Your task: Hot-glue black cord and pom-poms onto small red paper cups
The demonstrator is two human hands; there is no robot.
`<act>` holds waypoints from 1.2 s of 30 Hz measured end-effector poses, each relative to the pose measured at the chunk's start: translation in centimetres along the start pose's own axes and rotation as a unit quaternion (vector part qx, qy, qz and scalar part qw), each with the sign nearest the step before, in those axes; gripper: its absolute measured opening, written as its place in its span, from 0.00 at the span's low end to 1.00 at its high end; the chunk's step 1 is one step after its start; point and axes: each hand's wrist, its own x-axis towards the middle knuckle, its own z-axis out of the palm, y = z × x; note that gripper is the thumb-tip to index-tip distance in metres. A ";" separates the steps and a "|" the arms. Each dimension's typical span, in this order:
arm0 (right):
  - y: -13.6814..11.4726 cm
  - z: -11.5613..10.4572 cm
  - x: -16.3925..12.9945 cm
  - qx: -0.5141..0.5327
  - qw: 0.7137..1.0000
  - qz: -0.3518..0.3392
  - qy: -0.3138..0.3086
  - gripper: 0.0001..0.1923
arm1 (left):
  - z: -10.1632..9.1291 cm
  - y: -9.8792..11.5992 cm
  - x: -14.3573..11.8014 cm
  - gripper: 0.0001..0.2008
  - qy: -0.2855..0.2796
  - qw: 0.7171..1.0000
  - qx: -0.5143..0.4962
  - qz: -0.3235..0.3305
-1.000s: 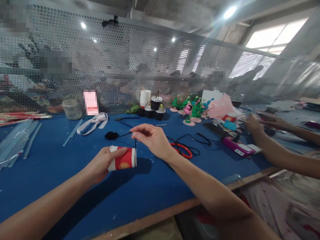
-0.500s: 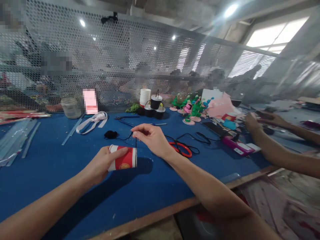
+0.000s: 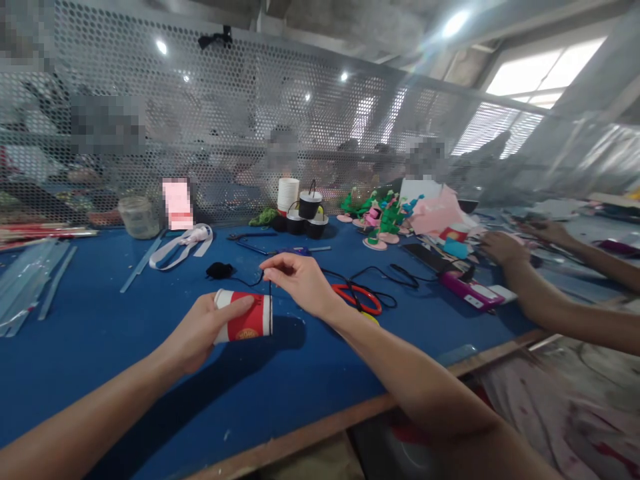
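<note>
My left hand [image 3: 200,327] is closed round a red and white paper cup [image 3: 249,316], which lies on its side above the table. Along the cup's right end runs a strand of black yarn [image 3: 271,293]. My right hand [image 3: 297,280] pinches that yarn between thumb and fingertips, just above the cup. From the pinch the yarn trails left to a small black ball of yarn [image 3: 219,270] on the blue table [image 3: 165,387].
Black-wrapped cups [image 3: 310,204] and stacked white cups [image 3: 289,195] stand by the mesh screen. Green craft figures [image 3: 387,220], red-handled scissors [image 3: 357,299] and a purple glue gun [image 3: 467,291] lie to the right. A co-worker's hands [image 3: 505,253] reach in there. Plastic strips [image 3: 33,280] lie left.
My right hand has shifted slightly down and left with the yarn. The cup stays in my left hand, nearly unmoved. The co-worker's near hand has moved left and down.
</note>
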 end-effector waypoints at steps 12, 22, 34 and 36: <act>0.0 0.1 -0.1 -0.026 1.000 0.017 -0.006 0.05 | -0.1 0.0 0.0 0.10 0.003 1.000 0.010 0.025; -0.2 0.0 -0.1 -0.017 1.000 0.008 0.005 0.05 | -0.2 -0.2 0.0 0.08 0.005 1.000 0.009 0.023; -0.2 0.3 -0.4 -0.035 0.998 0.039 -0.023 0.06 | -0.2 -0.1 -0.1 0.08 0.004 0.999 0.009 0.037; -0.2 0.4 -0.4 -0.041 0.998 0.042 -0.026 0.06 | -0.2 0.0 -0.1 0.08 0.009 0.999 0.004 0.035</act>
